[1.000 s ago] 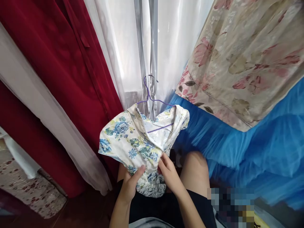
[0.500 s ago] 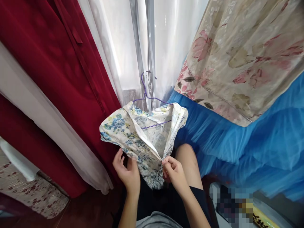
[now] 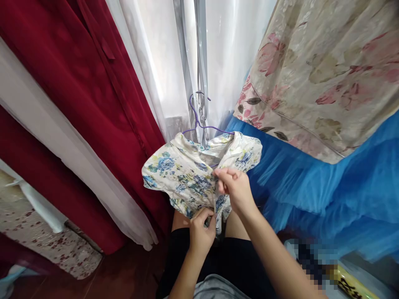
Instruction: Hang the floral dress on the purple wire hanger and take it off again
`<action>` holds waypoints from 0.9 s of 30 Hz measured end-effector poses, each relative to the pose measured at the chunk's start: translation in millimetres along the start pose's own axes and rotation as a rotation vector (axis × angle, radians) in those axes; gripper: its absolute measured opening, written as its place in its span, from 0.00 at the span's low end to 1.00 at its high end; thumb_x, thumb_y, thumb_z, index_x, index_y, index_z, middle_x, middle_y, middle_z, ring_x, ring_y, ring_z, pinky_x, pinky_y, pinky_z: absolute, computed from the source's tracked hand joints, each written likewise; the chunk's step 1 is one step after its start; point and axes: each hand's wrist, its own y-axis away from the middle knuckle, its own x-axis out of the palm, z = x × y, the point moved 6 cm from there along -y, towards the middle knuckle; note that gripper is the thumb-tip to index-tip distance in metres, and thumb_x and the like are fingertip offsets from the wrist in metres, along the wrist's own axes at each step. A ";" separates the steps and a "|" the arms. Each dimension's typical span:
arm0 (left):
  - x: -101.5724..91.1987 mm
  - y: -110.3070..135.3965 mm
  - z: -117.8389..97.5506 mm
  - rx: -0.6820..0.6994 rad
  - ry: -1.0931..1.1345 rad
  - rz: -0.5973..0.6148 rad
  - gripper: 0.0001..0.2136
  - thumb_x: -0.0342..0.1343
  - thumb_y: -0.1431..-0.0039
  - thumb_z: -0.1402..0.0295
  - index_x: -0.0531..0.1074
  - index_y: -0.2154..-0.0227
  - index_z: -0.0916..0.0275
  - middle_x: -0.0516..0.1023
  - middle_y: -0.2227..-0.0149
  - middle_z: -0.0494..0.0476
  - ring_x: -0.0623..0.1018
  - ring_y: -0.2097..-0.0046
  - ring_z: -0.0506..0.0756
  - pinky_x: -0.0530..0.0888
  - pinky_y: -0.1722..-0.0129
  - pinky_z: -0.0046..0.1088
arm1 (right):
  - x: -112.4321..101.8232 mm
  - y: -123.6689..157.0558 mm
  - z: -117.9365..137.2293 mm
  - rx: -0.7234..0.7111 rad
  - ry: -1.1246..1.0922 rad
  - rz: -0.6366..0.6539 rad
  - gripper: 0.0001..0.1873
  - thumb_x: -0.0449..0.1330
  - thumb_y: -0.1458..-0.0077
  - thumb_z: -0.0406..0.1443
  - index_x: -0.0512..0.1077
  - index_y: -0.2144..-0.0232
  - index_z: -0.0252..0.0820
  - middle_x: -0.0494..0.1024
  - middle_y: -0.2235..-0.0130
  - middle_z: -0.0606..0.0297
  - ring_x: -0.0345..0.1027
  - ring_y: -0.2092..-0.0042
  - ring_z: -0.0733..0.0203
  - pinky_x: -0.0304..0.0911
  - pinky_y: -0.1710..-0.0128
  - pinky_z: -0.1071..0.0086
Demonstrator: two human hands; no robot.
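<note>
A white dress with blue flowers (image 3: 183,174) hangs from a purple hanger (image 3: 197,122) in front of my lap. Its lower part is mostly hidden behind my hands. My right hand (image 3: 235,185) is closed in a pinch at the zipper, where the neck opening comes to a point; the pull itself is covered by the fingers. Lower on the same seam, my left hand (image 3: 202,228) pinches the dress between thumb and fingers. Above the right hand, the neck opening still spreads in a short V.
Grey straps (image 3: 187,54) hang down around the hanger's hook. Red curtain (image 3: 118,124) and white sheer cloth (image 3: 149,62) drape behind and left. At right hang a beige floral cloth (image 3: 299,95) and blue tulle (image 3: 299,187). A yellow package (image 3: 352,284) lies low at right.
My right hand has moved up along the seam, and the dress opening below it has closed. My left hand has shifted from the dress's left side to the lower seam and pinches it.
</note>
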 end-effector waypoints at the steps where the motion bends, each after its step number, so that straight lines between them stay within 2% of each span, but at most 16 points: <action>1: 0.0 -0.2 6.9 0.003 -0.027 0.017 0.08 0.53 0.36 0.69 0.71 0.71 0.56 0.75 0.70 0.55 0.77 0.65 0.58 0.71 0.63 0.35 | 9.0 -15.7 10.8 -0.006 -0.032 0.031 0.15 0.68 0.49 0.44 0.74 0.79 0.40 0.67 0.87 0.71 0.54 0.84 0.69 0.49 0.82 0.73; 3: -1.0 -1.6 21.9 0.005 -0.085 0.032 0.08 0.53 0.36 0.69 0.71 0.72 0.56 0.75 0.70 0.55 0.77 0.65 0.58 0.71 0.63 0.34 | 26.4 -41.2 30.8 -0.035 -0.100 0.076 0.14 0.68 0.51 0.43 0.74 0.79 0.39 0.67 0.87 0.72 0.54 0.84 0.70 0.49 0.83 0.74; 5: -4.1 -5.7 33.6 -0.001 -0.137 0.043 0.08 0.54 0.37 0.70 0.71 0.73 0.57 0.75 0.71 0.54 0.77 0.66 0.57 0.72 0.64 0.33 | 39.8 -55.1 44.7 -0.065 -0.137 0.103 0.13 0.67 0.51 0.42 0.74 0.77 0.39 0.68 0.86 0.72 0.54 0.83 0.71 0.49 0.83 0.75; 8: -18.5 -22.9 26.7 0.036 -0.151 0.020 0.05 0.57 0.38 0.68 0.73 0.70 0.58 0.78 0.67 0.55 0.79 0.62 0.58 0.74 0.58 0.35 | 48.0 -55.5 50.6 -0.103 -0.111 0.124 0.12 0.66 0.49 0.42 0.74 0.75 0.39 0.69 0.85 0.73 0.55 0.83 0.71 0.49 0.83 0.75; 9: -27.0 -32.9 15.8 0.069 -0.129 -0.008 0.02 0.58 0.37 0.67 0.74 0.65 0.57 0.80 0.64 0.56 0.79 0.59 0.58 0.74 0.55 0.36 | 47.6 -52.2 50.0 -0.119 -0.088 0.125 0.12 0.65 0.48 0.42 0.73 0.74 0.39 0.69 0.86 0.73 0.55 0.84 0.71 0.49 0.83 0.75; 11: -49.8 -58.8 -16.2 0.165 -0.054 -0.109 0.12 0.58 0.35 0.66 0.72 0.50 0.57 0.80 0.58 0.58 0.79 0.54 0.58 0.74 0.50 0.37 | 44.7 -44.1 48.1 -0.153 -0.037 0.128 0.11 0.65 0.46 0.42 0.72 0.73 0.40 0.69 0.86 0.73 0.55 0.84 0.71 0.50 0.82 0.75; 13: -76.1 -88.9 -55.7 0.315 -0.001 -0.254 0.19 0.55 0.33 0.66 0.66 0.40 0.57 0.79 0.61 0.56 0.79 0.58 0.56 0.75 0.50 0.37 | 42.5 -37.3 48.0 -0.184 0.012 0.149 0.12 0.64 0.44 0.43 0.71 0.73 0.41 0.70 0.86 0.74 0.56 0.84 0.70 0.51 0.81 0.75; 14: -85.3 -104.5 -74.2 0.387 0.008 -0.277 0.20 0.53 0.31 0.66 0.65 0.38 0.57 0.78 0.62 0.55 0.79 0.59 0.55 0.75 0.51 0.37 | 42.1 -35.2 49.4 -0.202 0.032 0.166 0.13 0.64 0.43 0.44 0.70 0.73 0.41 0.69 0.85 0.74 0.56 0.83 0.70 0.52 0.80 0.74; 15: -90.3 -120.2 -90.0 0.435 -0.011 -0.251 0.19 0.51 0.29 0.66 0.65 0.38 0.57 0.79 0.62 0.55 0.79 0.59 0.55 0.75 0.52 0.35 | 42.0 -34.2 51.6 -0.223 0.053 0.182 0.14 0.64 0.43 0.44 0.70 0.73 0.42 0.69 0.85 0.74 0.57 0.83 0.70 0.51 0.80 0.74; 17: -92.7 -144.7 -115.8 0.538 -0.125 -0.158 0.12 0.50 0.28 0.66 0.74 0.48 0.58 0.80 0.62 0.55 0.79 0.58 0.54 0.74 0.54 0.32 | 41.9 -35.5 56.2 -0.275 0.106 0.202 0.14 0.63 0.42 0.44 0.68 0.73 0.42 0.65 0.84 0.76 0.54 0.82 0.70 0.47 0.79 0.74; 20: -97.2 -159.7 -136.8 0.630 -0.254 -0.131 0.08 0.52 0.29 0.66 0.76 0.60 0.61 0.80 0.64 0.54 0.79 0.61 0.52 0.74 0.58 0.28 | 39.8 -44.1 52.7 -0.323 0.245 0.200 0.14 0.62 0.41 0.43 0.66 0.74 0.42 0.59 0.83 0.78 0.48 0.82 0.71 0.41 0.79 0.72; 22: -113.1 -161.4 -140.1 0.622 -0.232 -0.232 0.08 0.54 0.30 0.66 0.76 0.61 0.62 0.80 0.65 0.53 0.79 0.63 0.51 0.73 0.60 0.27 | 35.5 -49.6 40.7 -0.321 0.369 0.186 0.13 0.61 0.41 0.41 0.65 0.74 0.43 0.60 0.83 0.77 0.48 0.81 0.70 0.41 0.78 0.72; 24: -144.1 -163.4 -130.5 0.557 -0.125 -0.419 0.08 0.54 0.30 0.64 0.76 0.61 0.62 0.79 0.66 0.53 0.79 0.65 0.51 0.74 0.62 0.26 | 29.6 -50.5 24.0 -0.290 0.481 0.192 0.12 0.60 0.42 0.40 0.65 0.75 0.43 0.62 0.83 0.75 0.51 0.80 0.68 0.44 0.78 0.72; 25: -163.4 -165.4 -119.4 0.510 -0.052 -0.528 0.09 0.55 0.31 0.63 0.76 0.61 0.62 0.78 0.66 0.53 0.79 0.65 0.51 0.74 0.62 0.25 | 26.7 -48.6 15.7 -0.264 0.513 0.209 0.13 0.60 0.42 0.40 0.64 0.75 0.44 0.62 0.82 0.75 0.52 0.79 0.68 0.45 0.77 0.72; 27: -201.1 -172.4 -82.9 0.383 0.140 -0.705 0.09 0.58 0.34 0.62 0.76 0.63 0.63 0.78 0.66 0.53 0.78 0.65 0.50 0.74 0.63 0.25 | 21.2 -40.5 3.0 -0.209 0.523 0.251 0.13 0.60 0.43 0.40 0.63 0.76 0.44 0.62 0.82 0.74 0.54 0.79 0.67 0.47 0.77 0.72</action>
